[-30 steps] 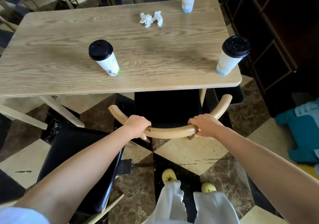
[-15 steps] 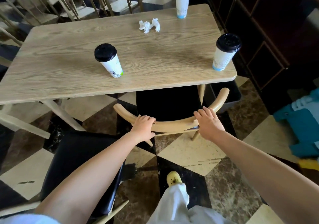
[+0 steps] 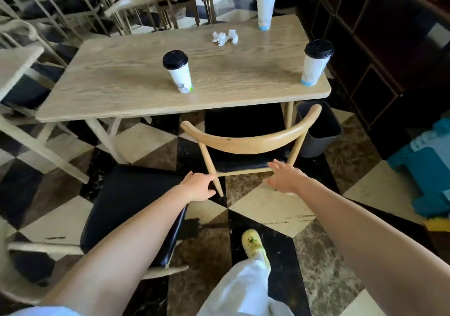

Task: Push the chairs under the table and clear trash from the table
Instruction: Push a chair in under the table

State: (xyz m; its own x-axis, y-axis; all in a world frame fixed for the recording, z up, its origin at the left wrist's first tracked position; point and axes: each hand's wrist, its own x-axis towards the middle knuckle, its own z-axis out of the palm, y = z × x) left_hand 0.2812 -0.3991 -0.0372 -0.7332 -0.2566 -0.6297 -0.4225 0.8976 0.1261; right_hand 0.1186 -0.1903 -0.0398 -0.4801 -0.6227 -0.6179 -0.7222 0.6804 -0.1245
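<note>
A light wooden table (image 3: 126, 81) carries two white cups with black lids, one near the middle (image 3: 179, 72) and one at the right front corner (image 3: 315, 62). A lidless white cup (image 3: 265, 8) stands at the far edge beside crumpled white tissue (image 3: 225, 37). A curved-back wooden chair (image 3: 248, 140) sits with its black seat partly under the table's near side. My left hand (image 3: 198, 185) and my right hand (image 3: 285, 178) hover just short of that chair, fingers spread, touching nothing. A second chair with a black seat (image 3: 126, 203) stands pulled out at my lower left.
A dark grey bin (image 3: 321, 130) stands on the floor by the table's right leg. A dark shelf unit lines the right side, with blue plastic items (image 3: 426, 169) below it. More wooden chairs (image 3: 141, 1) crowd the far side and left. My yellow shoe (image 3: 252, 242) is on the checkered floor.
Both hands have let go of the curved chair back and drawn away, open. The view has pulled back from the table, and the chair sits further under it.
</note>
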